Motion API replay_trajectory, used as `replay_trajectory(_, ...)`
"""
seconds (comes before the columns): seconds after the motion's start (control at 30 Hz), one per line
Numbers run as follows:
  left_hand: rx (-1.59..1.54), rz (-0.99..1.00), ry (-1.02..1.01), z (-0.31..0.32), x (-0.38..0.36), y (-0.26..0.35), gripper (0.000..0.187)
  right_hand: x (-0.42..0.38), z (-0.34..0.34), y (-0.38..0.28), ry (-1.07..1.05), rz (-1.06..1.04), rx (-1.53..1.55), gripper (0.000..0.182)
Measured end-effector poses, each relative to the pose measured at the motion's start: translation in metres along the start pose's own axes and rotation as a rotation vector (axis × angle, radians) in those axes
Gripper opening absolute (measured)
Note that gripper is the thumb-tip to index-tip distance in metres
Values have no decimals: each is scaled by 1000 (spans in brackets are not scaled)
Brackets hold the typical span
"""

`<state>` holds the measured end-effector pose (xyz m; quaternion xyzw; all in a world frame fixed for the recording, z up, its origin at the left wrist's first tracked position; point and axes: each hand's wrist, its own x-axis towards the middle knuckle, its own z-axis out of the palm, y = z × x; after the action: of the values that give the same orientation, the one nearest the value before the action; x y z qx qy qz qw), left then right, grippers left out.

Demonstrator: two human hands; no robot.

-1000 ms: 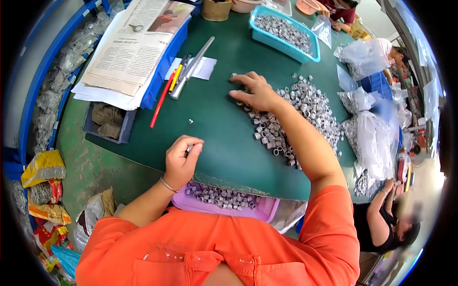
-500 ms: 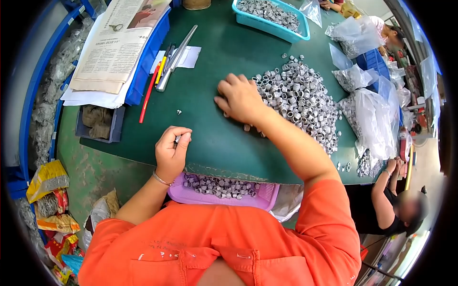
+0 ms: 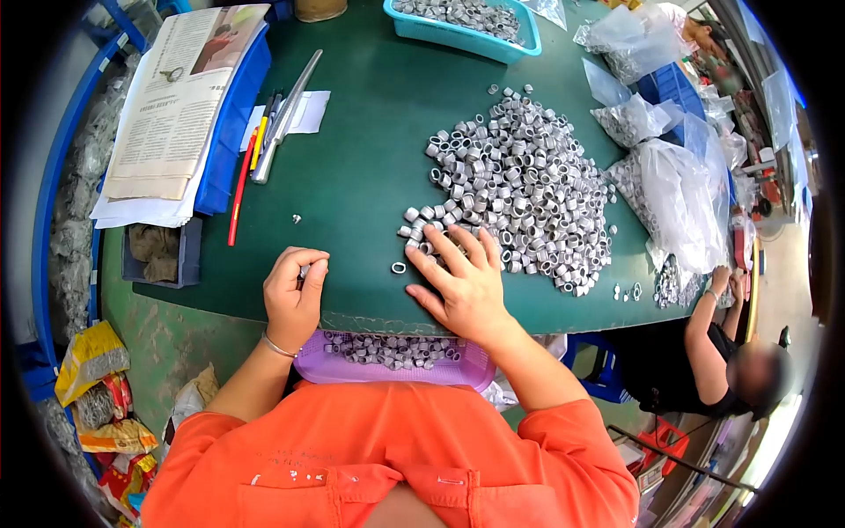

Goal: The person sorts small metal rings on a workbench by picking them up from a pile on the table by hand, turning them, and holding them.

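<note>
A heap of small grey metal rings (image 3: 537, 176) is spread over the green table (image 3: 352, 176). My right hand (image 3: 462, 282) rests open at the heap's near left edge, fingers spread, its fingertips on some of the rings. One single ring (image 3: 399, 267) lies apart, just left of that hand. My left hand (image 3: 295, 290) is closed near the table's front edge, thumb against the curled fingers. A bit of shiny metal shows between them, too small to make out. Under the table edge, a purple basket (image 3: 486, 374) holds more metal rings.
A turquoise basket (image 3: 458, 44) of metal parts stands at the back. Newspapers (image 3: 172, 106) lie beside a blue bin (image 3: 231, 123), with pens (image 3: 242, 189) and a metal rod (image 3: 290, 114) nearby. Plastic bags (image 3: 673, 194) line the right side, where another person (image 3: 704, 352) sits.
My right hand has moved toward me, from the heap's left side to its near edge, with fingers spread wider. My left hand stays closed. The view has shifted slightly.
</note>
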<state>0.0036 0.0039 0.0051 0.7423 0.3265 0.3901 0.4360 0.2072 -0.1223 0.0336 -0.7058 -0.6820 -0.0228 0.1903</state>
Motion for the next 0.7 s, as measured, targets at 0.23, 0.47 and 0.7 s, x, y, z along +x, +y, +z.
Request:
replay_trajectory(0.23, 62, 26, -16, 0, 0, 1, 7, 60, -30, 92, 501, -44, 77, 24)
replay_trajectory(0.47, 53, 7, 37, -1, 0, -1, 5, 145, -25, 256, -76, 622, 36, 15)
replay_trajectory(0.7, 62, -28, -9, -1, 1, 1, 4, 133, -33, 245, 125, 552, 142, 17)
